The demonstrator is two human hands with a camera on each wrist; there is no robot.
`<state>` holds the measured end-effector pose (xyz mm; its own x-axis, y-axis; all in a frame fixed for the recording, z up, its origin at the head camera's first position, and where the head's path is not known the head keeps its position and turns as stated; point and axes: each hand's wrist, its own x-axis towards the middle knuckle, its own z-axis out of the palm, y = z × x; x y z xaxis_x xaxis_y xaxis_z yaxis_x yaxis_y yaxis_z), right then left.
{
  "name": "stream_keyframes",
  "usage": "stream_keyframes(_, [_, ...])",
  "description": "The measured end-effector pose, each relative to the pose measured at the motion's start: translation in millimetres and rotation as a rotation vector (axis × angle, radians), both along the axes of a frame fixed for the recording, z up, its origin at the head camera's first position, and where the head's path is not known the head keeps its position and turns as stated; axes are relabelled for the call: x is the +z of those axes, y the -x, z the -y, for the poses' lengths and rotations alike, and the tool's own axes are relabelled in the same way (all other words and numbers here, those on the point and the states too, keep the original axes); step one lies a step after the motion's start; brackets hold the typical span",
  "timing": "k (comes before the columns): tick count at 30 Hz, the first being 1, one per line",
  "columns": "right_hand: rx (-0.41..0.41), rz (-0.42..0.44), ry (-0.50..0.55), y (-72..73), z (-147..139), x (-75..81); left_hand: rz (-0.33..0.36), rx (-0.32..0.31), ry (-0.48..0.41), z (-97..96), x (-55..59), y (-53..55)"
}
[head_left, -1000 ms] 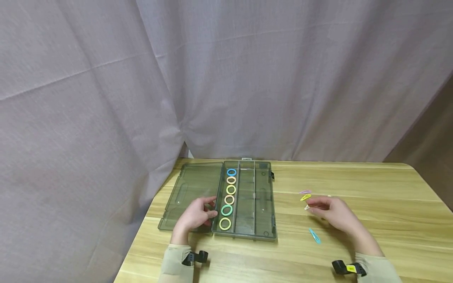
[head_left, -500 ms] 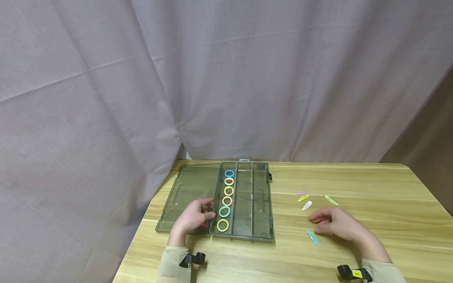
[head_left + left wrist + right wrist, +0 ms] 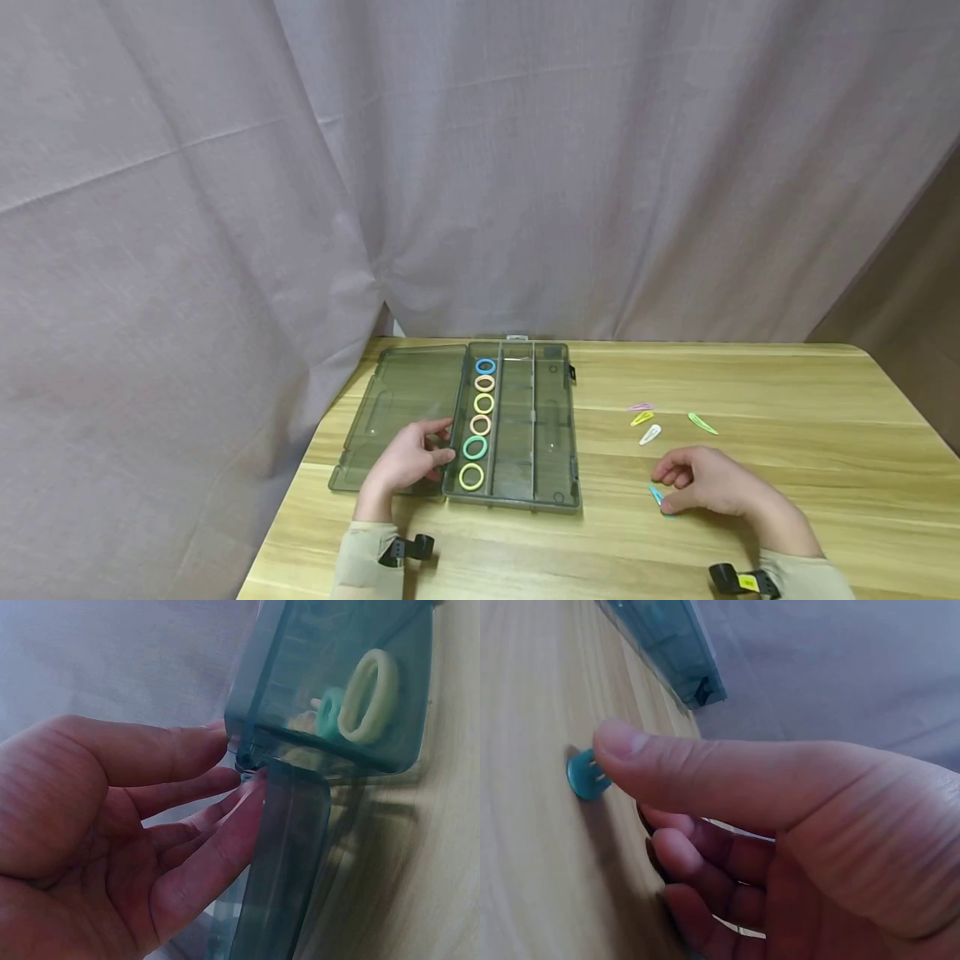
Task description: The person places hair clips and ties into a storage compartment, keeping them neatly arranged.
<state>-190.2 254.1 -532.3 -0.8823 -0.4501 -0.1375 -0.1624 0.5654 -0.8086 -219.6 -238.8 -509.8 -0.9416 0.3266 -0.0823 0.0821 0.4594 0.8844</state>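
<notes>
My left hand [image 3: 408, 458] rests over the lid side of a translucent grey-green divided box [image 3: 513, 492]. In the left wrist view its thumb and fingertips touch the box by the hinge, without wrapping round it. Several coloured rings, such as a green ring [image 3: 467, 451] and a yellow ring [image 3: 462, 479], stand in a row in the left compartment. On the table, my right hand [image 3: 712, 483] has its thumb over a blue snap hair clip [image 3: 656, 493]. The clip [image 3: 585, 778] lies by the thumb tip in the right wrist view; the index fingertip is hidden there, and the other fingers are bent loosely.
Beyond the right hand lie a white hair clip [image 3: 650, 435], a yellow hair clip [image 3: 642, 419], a pink hair clip [image 3: 641, 407] and a green hair clip [image 3: 702, 424]. The open lid [image 3: 412, 383] lies left of the box. A grey curtain [image 3: 525, 208] hangs behind the wooden table [image 3: 787, 400].
My right hand has moved from beside the white clip toward the front, and its thumb now covers part of the blue clip. The left hand has stayed at the box.
</notes>
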Motion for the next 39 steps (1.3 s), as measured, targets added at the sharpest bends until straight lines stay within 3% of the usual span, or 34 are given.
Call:
stream_keyframes(10, [-0.025,-0.046,-0.111,-4.5,10.8,2.7,-0.001,0.0,0.001,0.4,-0.2,0.2])
stream_keyframes(27, [0.005,-0.084,-0.108,-3.2,6.7,-3.5,0.0,0.003,0.007,0.6,1.5,0.4])
stream_keyframes(34, [0.047,-0.081,-0.025,-2.4,10.0,1.1,0.003,0.008,0.006,1.1,-0.1,0.1])
stream_keyframes(39, [0.003,-0.123,0.049,6.5,30.5,15.6,0.004,0.004,0.009,0.7,0.5,0.9])
